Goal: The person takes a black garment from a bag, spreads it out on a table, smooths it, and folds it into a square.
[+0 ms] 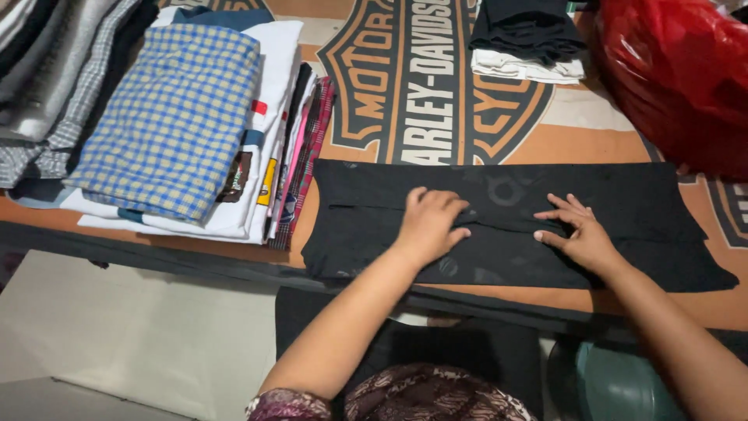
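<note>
I am seeing a stack of folded clothes point(179, 125), topped by a blue checked shirt, lying just left of the black garment point(514, 226) spread flat along the table's point(545, 144) near edge. My left hand point(430, 226) is pressing on its middle with fingers curled together, while my right hand point(575, 231) is resting beside it, fingers spread flat. A red plastic bag point(678, 78) is sitting beyond the garment's right end.

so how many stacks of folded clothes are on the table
2: a big stack at the left topped by a blue checked shirt, and a small black-and-white stack at the top edge; more may be out of frame.
</note>
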